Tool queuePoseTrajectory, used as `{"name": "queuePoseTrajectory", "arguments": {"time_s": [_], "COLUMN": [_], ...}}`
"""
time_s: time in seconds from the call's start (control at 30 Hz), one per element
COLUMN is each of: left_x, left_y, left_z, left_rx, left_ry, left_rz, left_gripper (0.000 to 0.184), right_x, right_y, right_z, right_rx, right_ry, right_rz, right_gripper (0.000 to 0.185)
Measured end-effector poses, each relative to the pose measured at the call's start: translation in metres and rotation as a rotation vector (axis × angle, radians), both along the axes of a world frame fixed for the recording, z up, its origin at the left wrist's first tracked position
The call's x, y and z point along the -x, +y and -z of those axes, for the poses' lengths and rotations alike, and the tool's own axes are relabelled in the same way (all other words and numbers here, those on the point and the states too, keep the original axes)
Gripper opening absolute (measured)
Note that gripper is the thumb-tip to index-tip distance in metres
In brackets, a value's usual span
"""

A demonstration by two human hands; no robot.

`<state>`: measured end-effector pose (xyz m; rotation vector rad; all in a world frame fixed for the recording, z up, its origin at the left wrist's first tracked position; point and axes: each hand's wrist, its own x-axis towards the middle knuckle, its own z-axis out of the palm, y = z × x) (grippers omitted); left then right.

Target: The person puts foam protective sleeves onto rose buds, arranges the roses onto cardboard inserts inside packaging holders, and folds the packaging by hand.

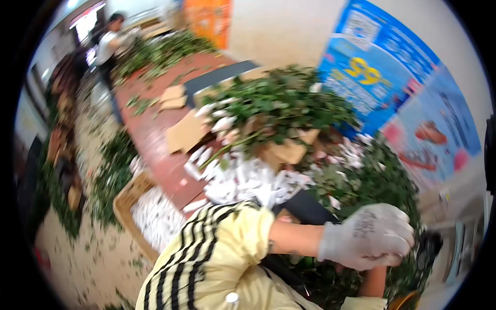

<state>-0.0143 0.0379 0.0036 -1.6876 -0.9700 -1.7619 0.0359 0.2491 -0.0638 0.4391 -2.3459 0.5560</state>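
Two forearms cross at lower right, the left hand (368, 235) in a pale knitted glove over the end of the right forearm (373, 283). The left fingers curl inward, narrow rather than spread; whether they enclose anything, I cannot tell from where I stand. The right hand is hidden behind the glove, so its grip cannot be told either.

Nearest to both hands is the heap of leafy stems (385, 181), just beyond and below the glove, with pale flower heads among the leaves. It lies close to the body, presumably so that either arm reaches it without a step.

On the red table (148, 129), a leafy bundle (281, 101) lies with white-covered heads toward the near edge — perhaps to keep them in sight. Loose white sleeves (243, 178) spread in front of it, probably for easy picking up. A basket (133, 190) of white pieces stands beside the table — likely a store within arm's reach. Far off, another person (107, 47) stands by more greenery (170, 46).
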Motion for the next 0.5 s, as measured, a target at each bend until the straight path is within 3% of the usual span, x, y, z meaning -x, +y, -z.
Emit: {"name": "queuePoseTrajectory", "arguments": {"time_s": [0.1, 0.2, 0.23, 0.27, 0.37, 0.43, 0.47, 0.5], "left_x": [-0.009, -0.01, -0.014, -0.02, -0.029, -0.052, -0.05, -0.051], "left_y": [-0.025, -0.06, -0.083, -0.114, -0.239, -0.28, -0.307, -0.333], "left_z": [0.004, 0.012, 0.022, 0.026, 0.029, 0.058, 0.078, 0.105], "left_rx": [-0.011, -0.192, -0.11, -0.114, -0.004, -0.011, 0.169, 0.381], "left_ry": [-0.084, -0.152, -0.227, -0.322, -0.175, -0.514, -0.512, -0.518], "left_rz": [-0.009, -0.052, -0.022, 0.157, -0.327, -0.873, -1.045, -1.254], "left_gripper": [0.012, 0.006, 0.006, 0.012, 0.038, 0.03, 0.022, 0.021], "right_x": [0.006, 0.011, 0.012, 0.013, 0.019, 0.023, 0.025, 0.021], "right_y": [0.011, 0.026, 0.028, 0.031, 0.062, 0.101, 0.078, 0.079], "right_z": [0.004, 0.011, 0.01, 0.008, 0.019, 0.038, 0.028, 0.028], "right_rx": [-0.153, -0.246, -0.301, -0.365, -0.313, -0.145, -0.248, -0.189], "right_ry": [0.015, 0.049, 0.081, 0.114, 0.177, 0.206, 0.337, 0.327], "right_rz": [0.026, 0.088, 0.13, 0.184, 0.164, 0.03, 0.051, 0.047], "right_gripper": [0.056, 0.057, 0.057, 0.057, 0.057, 0.057, 0.055, 0.056]}}
